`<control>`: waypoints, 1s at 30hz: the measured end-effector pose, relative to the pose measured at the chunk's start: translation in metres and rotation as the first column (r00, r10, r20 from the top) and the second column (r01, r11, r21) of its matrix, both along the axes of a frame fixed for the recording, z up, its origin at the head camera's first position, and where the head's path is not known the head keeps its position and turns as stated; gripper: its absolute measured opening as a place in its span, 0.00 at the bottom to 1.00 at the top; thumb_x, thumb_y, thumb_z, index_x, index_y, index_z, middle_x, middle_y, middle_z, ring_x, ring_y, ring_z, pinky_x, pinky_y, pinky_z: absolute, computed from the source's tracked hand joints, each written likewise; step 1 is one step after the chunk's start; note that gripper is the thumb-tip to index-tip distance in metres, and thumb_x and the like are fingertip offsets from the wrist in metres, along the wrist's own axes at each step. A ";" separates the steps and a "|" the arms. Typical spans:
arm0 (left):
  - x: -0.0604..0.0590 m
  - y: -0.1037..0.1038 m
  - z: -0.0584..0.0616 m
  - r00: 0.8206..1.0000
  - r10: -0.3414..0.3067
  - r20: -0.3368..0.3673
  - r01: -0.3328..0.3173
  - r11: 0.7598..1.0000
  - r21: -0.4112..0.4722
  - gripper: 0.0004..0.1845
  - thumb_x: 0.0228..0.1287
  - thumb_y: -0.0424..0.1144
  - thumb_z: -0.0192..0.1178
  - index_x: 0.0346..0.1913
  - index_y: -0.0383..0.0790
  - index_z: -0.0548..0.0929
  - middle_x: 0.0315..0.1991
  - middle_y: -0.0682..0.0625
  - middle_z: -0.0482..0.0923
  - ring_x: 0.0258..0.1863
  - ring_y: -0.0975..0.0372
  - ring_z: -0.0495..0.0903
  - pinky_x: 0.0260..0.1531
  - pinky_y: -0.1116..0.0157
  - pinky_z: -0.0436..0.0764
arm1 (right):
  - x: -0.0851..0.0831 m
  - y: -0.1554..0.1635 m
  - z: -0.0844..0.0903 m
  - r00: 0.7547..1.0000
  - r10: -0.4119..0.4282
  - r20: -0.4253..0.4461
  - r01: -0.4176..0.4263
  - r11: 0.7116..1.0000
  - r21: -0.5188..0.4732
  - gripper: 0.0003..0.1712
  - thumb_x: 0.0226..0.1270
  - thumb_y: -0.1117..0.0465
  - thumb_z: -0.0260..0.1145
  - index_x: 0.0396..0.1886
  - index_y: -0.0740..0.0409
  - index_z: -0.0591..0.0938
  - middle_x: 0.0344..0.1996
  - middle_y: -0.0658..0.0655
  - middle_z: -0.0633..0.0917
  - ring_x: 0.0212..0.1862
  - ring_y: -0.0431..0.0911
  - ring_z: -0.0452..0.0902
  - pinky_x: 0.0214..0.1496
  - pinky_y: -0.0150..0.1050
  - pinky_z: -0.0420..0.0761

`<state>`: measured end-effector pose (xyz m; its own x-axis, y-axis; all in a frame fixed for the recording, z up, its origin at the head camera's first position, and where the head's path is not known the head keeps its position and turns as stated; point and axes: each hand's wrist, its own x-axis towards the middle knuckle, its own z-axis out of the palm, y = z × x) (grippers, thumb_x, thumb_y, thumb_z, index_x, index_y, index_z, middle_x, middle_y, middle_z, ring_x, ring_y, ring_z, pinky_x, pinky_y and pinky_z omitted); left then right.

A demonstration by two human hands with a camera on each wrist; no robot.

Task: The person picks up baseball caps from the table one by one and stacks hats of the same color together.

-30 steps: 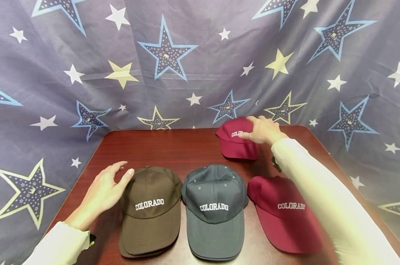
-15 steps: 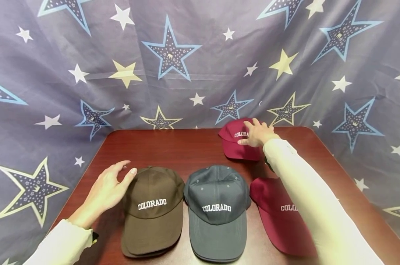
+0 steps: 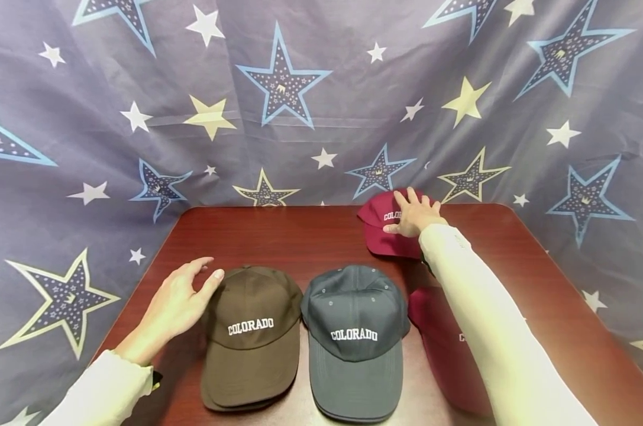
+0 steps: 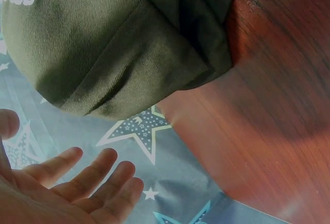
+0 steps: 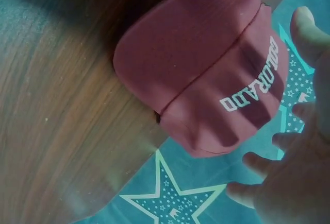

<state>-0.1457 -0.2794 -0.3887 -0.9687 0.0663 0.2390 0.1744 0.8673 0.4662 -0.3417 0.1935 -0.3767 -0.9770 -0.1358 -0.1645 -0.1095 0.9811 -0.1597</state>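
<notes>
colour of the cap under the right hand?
Maroon cap, white COLORADO lettering; clearest in the right wrist view.

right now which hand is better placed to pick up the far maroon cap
The right hand. It lies open over the crown of the far maroon cap at the back of the table. The left hand hangs open beside the brown cap, across the table.

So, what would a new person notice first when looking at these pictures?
Probably the caps lettered COLORADO on the dark red table: a brown cap and a grey cap side by side in front, and a maroon cap further back. The right hand reaches over the far maroon cap, the left hand hovers open beside the brown one. Behind hangs a blue star-printed cloth.
</notes>
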 end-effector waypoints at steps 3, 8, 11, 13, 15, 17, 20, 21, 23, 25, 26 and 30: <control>-0.001 0.000 0.000 1.000 -0.001 -0.003 0.001 1.000 -0.003 0.32 0.78 0.59 0.51 0.71 0.37 0.73 0.63 0.34 0.77 0.65 0.38 0.72 0.59 0.37 0.69 | -0.001 0.003 -0.002 1.000 -0.004 0.026 0.004 1.000 0.027 0.62 0.66 0.34 0.67 0.85 0.51 0.43 0.81 0.68 0.43 0.78 0.74 0.38 0.73 0.76 0.38; -0.001 0.000 -0.001 1.000 -0.004 -0.009 0.004 1.000 -0.004 0.32 0.78 0.58 0.51 0.70 0.36 0.73 0.63 0.33 0.77 0.64 0.38 0.72 0.59 0.38 0.69 | -0.004 0.003 -0.006 0.999 -0.013 0.052 0.010 0.998 0.063 0.62 0.65 0.32 0.67 0.85 0.50 0.43 0.80 0.68 0.49 0.78 0.74 0.38 0.71 0.79 0.36; -0.001 0.001 0.000 1.000 -0.006 -0.012 0.006 1.000 -0.004 0.32 0.78 0.58 0.51 0.70 0.36 0.73 0.63 0.33 0.77 0.64 0.38 0.72 0.59 0.37 0.69 | -0.004 0.002 -0.010 0.999 -0.014 0.041 0.012 0.998 0.059 0.63 0.63 0.34 0.69 0.85 0.50 0.45 0.78 0.69 0.53 0.76 0.76 0.43 0.69 0.82 0.40; 0.000 0.001 0.001 1.000 -0.007 -0.018 0.007 1.000 -0.002 0.32 0.78 0.58 0.51 0.70 0.36 0.74 0.62 0.33 0.77 0.64 0.38 0.72 0.59 0.37 0.69 | -0.004 0.001 -0.012 1.000 -0.017 0.026 0.015 0.999 0.045 0.64 0.60 0.36 0.73 0.84 0.51 0.47 0.76 0.69 0.56 0.74 0.77 0.48 0.68 0.82 0.46; -0.001 0.001 0.001 1.000 -0.009 -0.024 0.009 1.000 -0.001 0.31 0.78 0.57 0.52 0.70 0.36 0.74 0.62 0.33 0.77 0.63 0.38 0.72 0.59 0.37 0.69 | -0.002 0.000 -0.013 1.000 -0.017 0.006 0.017 1.000 0.022 0.65 0.57 0.40 0.77 0.84 0.52 0.49 0.74 0.70 0.58 0.72 0.78 0.54 0.66 0.81 0.54; 0.000 0.001 0.001 1.000 -0.010 -0.027 0.010 1.000 0.000 0.31 0.78 0.57 0.52 0.70 0.36 0.74 0.61 0.33 0.78 0.63 0.37 0.72 0.58 0.37 0.69 | -0.001 -0.001 -0.014 1.000 -0.019 -0.009 0.019 1.000 0.009 0.66 0.55 0.44 0.81 0.83 0.54 0.50 0.73 0.70 0.58 0.69 0.77 0.59 0.64 0.79 0.61; 0.000 0.001 0.002 1.000 -0.010 -0.024 0.010 1.000 0.000 0.31 0.78 0.57 0.52 0.70 0.36 0.74 0.62 0.33 0.77 0.63 0.38 0.72 0.58 0.37 0.69 | 0.000 -0.001 -0.015 0.999 -0.034 -0.018 0.034 0.999 -0.017 0.65 0.51 0.50 0.84 0.82 0.56 0.54 0.70 0.73 0.57 0.66 0.76 0.63 0.60 0.76 0.69; 0.001 0.001 0.002 1.000 -0.010 -0.021 0.010 1.000 -0.001 0.31 0.78 0.57 0.52 0.70 0.36 0.74 0.62 0.33 0.77 0.63 0.38 0.72 0.59 0.37 0.69 | 0.001 0.000 -0.016 0.999 -0.044 -0.018 0.043 0.999 -0.028 0.64 0.51 0.52 0.84 0.81 0.55 0.55 0.69 0.74 0.56 0.65 0.76 0.63 0.59 0.75 0.71; 0.001 0.001 0.002 1.000 -0.007 -0.019 0.007 1.000 0.000 0.31 0.78 0.57 0.52 0.70 0.36 0.74 0.62 0.33 0.77 0.64 0.38 0.72 0.58 0.38 0.70 | 0.003 0.001 -0.017 0.998 -0.060 -0.015 0.060 0.997 -0.050 0.61 0.51 0.55 0.84 0.80 0.52 0.58 0.67 0.75 0.55 0.63 0.75 0.64 0.56 0.75 0.73; 0.002 0.001 0.002 1.000 -0.004 -0.018 0.004 1.000 0.000 0.31 0.78 0.57 0.52 0.70 0.36 0.74 0.62 0.33 0.77 0.64 0.38 0.72 0.58 0.38 0.70 | 0.004 0.004 -0.017 0.998 -0.065 -0.017 0.064 0.995 -0.077 0.58 0.50 0.58 0.85 0.77 0.52 0.60 0.66 0.75 0.56 0.62 0.75 0.64 0.54 0.74 0.74; 0.002 0.001 0.002 1.000 -0.003 -0.018 0.003 1.000 0.000 0.31 0.78 0.57 0.52 0.70 0.36 0.74 0.62 0.34 0.77 0.64 0.38 0.72 0.58 0.37 0.70 | 0.004 0.005 -0.017 0.998 -0.063 -0.018 0.061 0.995 -0.084 0.57 0.50 0.58 0.85 0.75 0.52 0.61 0.65 0.75 0.58 0.62 0.75 0.65 0.54 0.74 0.74; 0.002 0.000 0.003 1.000 -0.001 -0.016 0.000 1.000 -0.001 0.32 0.78 0.58 0.51 0.70 0.36 0.74 0.62 0.33 0.77 0.64 0.38 0.72 0.58 0.37 0.70 | 0.006 0.009 -0.016 0.999 -0.035 -0.014 0.034 0.995 -0.089 0.55 0.48 0.61 0.85 0.71 0.56 0.61 0.63 0.74 0.69 0.62 0.74 0.68 0.58 0.71 0.73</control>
<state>-0.1435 -0.2789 -0.3860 -0.9648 0.0669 0.2544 0.1822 0.8675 0.4628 -0.3360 0.2025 -0.3926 -0.9836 -0.1157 -0.1385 -0.0792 0.9663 -0.2451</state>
